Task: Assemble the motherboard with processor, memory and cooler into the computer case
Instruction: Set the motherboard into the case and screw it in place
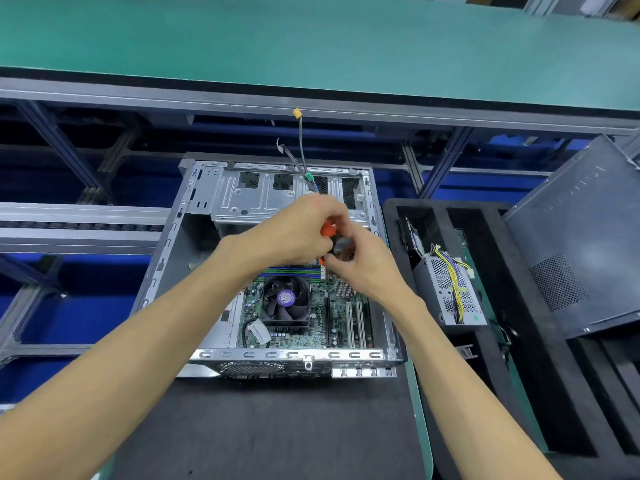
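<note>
Both hands meet over the open computer case [194,216], which lies on its side on a dark mat [277,427] at the near edge of the desk. The left hand [294,233] has its fingers curled around an orange-handled tool [327,231]; only slivers of orange show between the fingers, so what kind of tool it is can't be told. The right hand [360,261] comes in from the right, fingers bent and pinching at a dark part of the same tool just beside the left hand's knuckles. The spot is blurred, so the exact hold is unclear.

Down in the case, the motherboard [311,313] sits flat on the floor of the chassis, toward its near right corner. The cooler [285,301], with its black fan and purple hub label, is mounted on the board. Just beyond it, the memory slots [294,271] show as green and blue strips, partly hidden under the hands. White expansion slots [355,323] run along the board's right side.

At the far wall of the case, loose cables [301,150] stick upward, one ending in a yellow connector [297,113] and one in a green connector [309,176].

To the right of the case, a black foam tray [519,393] holds a power supply [446,292] with yellow and purple wires, and a grey side panel [581,237] leans at the tray's far right corner.
</note>
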Demonstrator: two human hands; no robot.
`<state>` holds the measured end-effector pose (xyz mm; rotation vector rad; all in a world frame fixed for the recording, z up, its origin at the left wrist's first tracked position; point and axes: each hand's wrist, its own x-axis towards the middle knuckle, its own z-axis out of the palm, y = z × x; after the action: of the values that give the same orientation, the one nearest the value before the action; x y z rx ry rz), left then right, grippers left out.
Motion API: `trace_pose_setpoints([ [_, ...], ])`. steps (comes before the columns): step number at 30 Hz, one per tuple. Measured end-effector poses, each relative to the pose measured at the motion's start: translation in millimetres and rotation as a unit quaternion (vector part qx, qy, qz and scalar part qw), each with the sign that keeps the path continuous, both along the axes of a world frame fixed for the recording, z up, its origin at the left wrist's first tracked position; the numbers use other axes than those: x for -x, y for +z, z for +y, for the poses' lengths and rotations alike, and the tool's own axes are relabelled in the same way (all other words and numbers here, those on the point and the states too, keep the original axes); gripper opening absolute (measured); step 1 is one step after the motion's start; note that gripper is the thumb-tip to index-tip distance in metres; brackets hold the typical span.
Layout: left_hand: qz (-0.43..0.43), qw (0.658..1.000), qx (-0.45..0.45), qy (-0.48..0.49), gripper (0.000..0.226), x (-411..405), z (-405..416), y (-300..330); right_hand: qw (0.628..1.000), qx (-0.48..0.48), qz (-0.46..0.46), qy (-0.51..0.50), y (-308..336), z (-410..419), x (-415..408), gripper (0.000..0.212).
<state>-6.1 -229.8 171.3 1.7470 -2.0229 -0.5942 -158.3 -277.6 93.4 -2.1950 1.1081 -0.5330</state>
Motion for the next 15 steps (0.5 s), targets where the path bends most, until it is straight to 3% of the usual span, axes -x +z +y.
trace_pose_setpoints([
  [2,0.025,0.999,0.005,0.028,0.021,2,0,-2,1.000,-0.009,0.002,0.003,1,0,-2,0.046],
  [6,-0.033,0.988,0.020,0.148,0.026,1,-3,-9,0.999,0.012,0.025,-0.036,-3,3,-4,0.044],
  [9,-0.041,0.996,-0.006,0.084,0.005,0,-3,-2,0.999,0.013,0.024,-0.020,-4,2,-3,0.040],
  [12,-0.038,0.999,-0.022,-0.010,0.026,3,-1,3,1.000,0.004,0.009,-0.007,-2,0,0,0.029],
  [15,-0.021,0.999,0.008,0.044,0.024,6,1,-2,1.000,-0.004,0.004,-0.017,-2,1,-1,0.033],
])
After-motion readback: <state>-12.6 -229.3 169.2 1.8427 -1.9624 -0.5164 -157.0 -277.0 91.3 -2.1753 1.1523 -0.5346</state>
